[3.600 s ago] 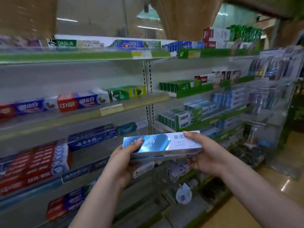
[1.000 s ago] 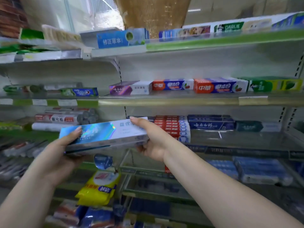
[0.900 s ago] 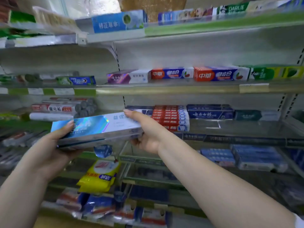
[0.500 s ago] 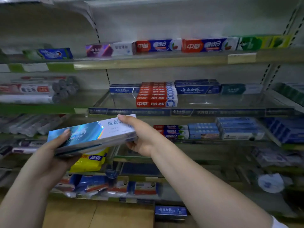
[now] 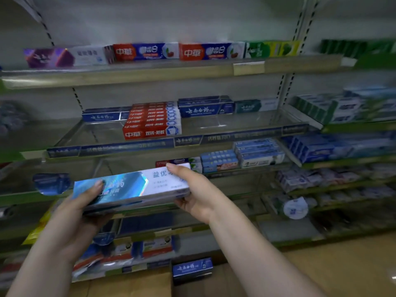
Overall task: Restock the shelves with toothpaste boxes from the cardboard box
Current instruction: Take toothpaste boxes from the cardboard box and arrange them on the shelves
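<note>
Toothpaste box [image 5: 130, 190] was held in mid-air before the shelves [image 5: 150, 75], long axis left to right, white end at right tilted slightly up, blue end at left. Left hand [image 5: 75, 213] was curled round the blue end, thumb pressed on top; right hand [image 5: 199, 196] was clamped on the white end. Fingers beneath were hidden. Far-right shelving was blurred. Bare glass shelf [image 5: 225, 123] was noted beside the red stack [image 5: 152, 121]

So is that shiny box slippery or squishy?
Probably stiff: the shiny blue box looks straight though the left hand and right hand hold only its ends. Its glossy face might be slippery. Flat sides likely won't roll.
</note>
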### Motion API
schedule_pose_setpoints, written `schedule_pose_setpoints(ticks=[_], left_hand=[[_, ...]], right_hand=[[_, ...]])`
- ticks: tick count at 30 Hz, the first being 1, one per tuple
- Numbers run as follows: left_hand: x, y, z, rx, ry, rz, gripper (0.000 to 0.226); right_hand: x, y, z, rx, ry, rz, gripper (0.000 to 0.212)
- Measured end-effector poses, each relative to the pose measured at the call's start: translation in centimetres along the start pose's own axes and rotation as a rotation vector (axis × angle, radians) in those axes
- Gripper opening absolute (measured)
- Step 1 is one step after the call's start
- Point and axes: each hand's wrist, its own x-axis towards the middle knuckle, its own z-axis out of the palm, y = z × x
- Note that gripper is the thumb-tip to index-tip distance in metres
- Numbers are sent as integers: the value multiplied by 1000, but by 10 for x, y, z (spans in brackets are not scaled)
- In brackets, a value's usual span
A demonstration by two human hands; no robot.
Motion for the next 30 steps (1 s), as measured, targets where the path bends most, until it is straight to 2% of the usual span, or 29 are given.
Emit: schedule_pose_setpoints(ticks=[3,5,10,18,23,26,28,30], left_hand=[[4,-16,21,7,-18,-42,18],[4,-25,33,13,-14,-59,14],[5,-41,48,39,-35,-96,22],[-3,-46,49,58,7,-108,26],[-14,-39,48,49,38,-90,52],[-19,-35,46,-16,21,-92,57],[-23,-32,38,-50,-59,-72,69],[-27,-29,30,57,-167,-31,86]], right_hand=[[-10,0,-24,21,49,-14,18],[-16,0,-36,24,80,-23,17],[-25,3,-53,15,132,-14,17],[-26,6,-58,20,110,17,18],[-21,8,-59,18,72,18,23],[-21,6,-61,-7,52,-20,34],[-19,5,-60,8,55,-32,35],[-18,3,-58,73,69,-33,35]])
